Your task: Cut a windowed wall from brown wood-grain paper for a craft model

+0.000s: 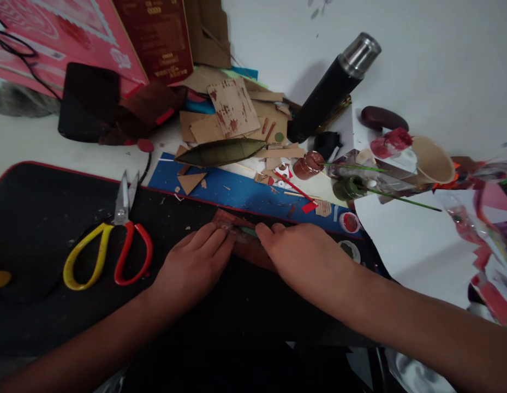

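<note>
A small brown-painted piece, apparently cardboard (253,254), lies on the black mat between my hands. My left hand (198,255) has its fingers bent together on the piece's left end, holding it down. Near those fingertips is something shiny and see-through, too dim to name. My right hand (302,248) is closed at the piece's right side. From its fingertips a slim pale-green object (248,231) reaches left across the brown surface; most of it is hidden. Red-and-yellow-handled scissors (122,224) rest left of my left hand, blades parted.
Behind the black mat (28,218), a blue strip (237,188) carries cardboard scraps and a green boat-shaped piece (222,152). A black thermos (330,87) leans at the wall. Brown (307,165) and green (350,188) paint jars stand right, near a white sheet (409,234).
</note>
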A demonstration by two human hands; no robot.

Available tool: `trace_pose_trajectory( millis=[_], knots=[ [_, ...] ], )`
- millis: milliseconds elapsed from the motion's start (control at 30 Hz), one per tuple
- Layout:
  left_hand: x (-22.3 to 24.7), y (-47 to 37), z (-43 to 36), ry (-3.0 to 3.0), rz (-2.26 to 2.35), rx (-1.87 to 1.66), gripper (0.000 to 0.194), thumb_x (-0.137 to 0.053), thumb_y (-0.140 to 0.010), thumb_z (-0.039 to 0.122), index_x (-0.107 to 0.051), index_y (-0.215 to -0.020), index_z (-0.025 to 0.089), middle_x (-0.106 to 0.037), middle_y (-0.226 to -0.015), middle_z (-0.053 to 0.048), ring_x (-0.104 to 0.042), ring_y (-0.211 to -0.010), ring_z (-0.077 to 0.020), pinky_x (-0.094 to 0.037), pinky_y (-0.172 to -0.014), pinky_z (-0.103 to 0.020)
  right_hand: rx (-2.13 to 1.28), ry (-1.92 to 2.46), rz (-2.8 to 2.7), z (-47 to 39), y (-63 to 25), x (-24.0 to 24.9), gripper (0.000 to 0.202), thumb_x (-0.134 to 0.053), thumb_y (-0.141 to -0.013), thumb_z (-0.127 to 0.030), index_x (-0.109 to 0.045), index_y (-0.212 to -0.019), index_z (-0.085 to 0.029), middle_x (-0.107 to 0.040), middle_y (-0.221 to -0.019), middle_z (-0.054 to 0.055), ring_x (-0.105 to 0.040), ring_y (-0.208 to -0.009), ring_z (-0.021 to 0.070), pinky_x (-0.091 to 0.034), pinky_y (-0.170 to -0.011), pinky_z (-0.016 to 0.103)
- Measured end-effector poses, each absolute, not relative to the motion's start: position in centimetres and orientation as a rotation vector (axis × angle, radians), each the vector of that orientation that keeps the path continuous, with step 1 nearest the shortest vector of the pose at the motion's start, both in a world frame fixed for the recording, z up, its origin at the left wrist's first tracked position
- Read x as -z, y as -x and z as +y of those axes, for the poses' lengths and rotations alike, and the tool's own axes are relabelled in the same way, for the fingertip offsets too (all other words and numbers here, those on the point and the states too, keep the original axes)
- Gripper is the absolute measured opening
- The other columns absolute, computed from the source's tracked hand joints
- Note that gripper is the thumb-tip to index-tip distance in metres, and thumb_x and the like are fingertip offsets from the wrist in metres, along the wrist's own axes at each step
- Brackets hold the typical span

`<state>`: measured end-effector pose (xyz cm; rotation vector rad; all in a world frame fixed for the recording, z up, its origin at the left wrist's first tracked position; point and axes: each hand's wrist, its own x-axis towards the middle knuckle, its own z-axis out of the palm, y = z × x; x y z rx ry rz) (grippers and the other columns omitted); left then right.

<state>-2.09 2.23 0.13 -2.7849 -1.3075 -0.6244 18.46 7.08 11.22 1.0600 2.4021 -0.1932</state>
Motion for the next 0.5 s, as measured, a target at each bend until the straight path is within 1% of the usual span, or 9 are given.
trace_pose_trajectory(
  millis=[133,300,400,500],
  knots=[
    [-0.12,2.07,2.24,2.772,-1.314,0.608,0.027,-0.056,-0.096,0.011,-0.071,-0.119,0.011,-0.075,-0.111,-0.013,-0.069,-0.105,-0.0290,-0.061,-0.084,-0.040,0.195,-1.047,2.411,7.07,-18.56,-11.34,0.032,-0.057,-0.090,-0.002,-0.065,-0.119,-0.011,-0.072,-0.081,0.010,-0.068,-0.064,0.0218,-0.030,-0.048,0.032],
    [-0.10,2.12,2.24,2.783,-1.307,0.613,0.029,-0.056,-0.097,0.011,-0.070,-0.122,0.012,-0.075,-0.112,-0.013,-0.068,-0.107,-0.0288,-0.060,-0.086,-0.040,0.223,-1.052,2.362,7.29,-18.48,-11.80,0.031,-0.059,-0.089,-0.002,-0.066,-0.118,-0.012,-0.075,-0.085,0.011,-0.069,-0.065,0.0209,-0.029,-0.048,0.031],
    [-0.04,2.16,2.20,2.777,-1.313,0.619,0.029,-0.055,-0.097,0.011,-0.070,-0.122,0.011,-0.075,-0.113,-0.013,-0.068,-0.108,-0.0289,-0.060,-0.085,-0.039,0.218,-1.046,2.336,7.36,-18.40,-11.91,0.034,-0.057,-0.090,-0.001,-0.066,-0.121,-0.011,-0.075,-0.083,0.011,-0.069,-0.065,0.0217,-0.032,-0.049,0.031],
    [0.03,2.18,2.18,2.774,-1.304,0.626,0.030,-0.055,-0.097,0.010,-0.069,-0.123,0.008,-0.075,-0.112,-0.014,-0.068,-0.109,-0.0296,-0.060,-0.086,-0.040,0.220,-1.034,2.324,7.46,-18.39,-11.96,0.040,-0.057,-0.089,-0.001,-0.065,-0.127,-0.011,-0.076,-0.087,0.013,-0.070,-0.067,0.0228,-0.036,-0.050,0.031]
  ],
)
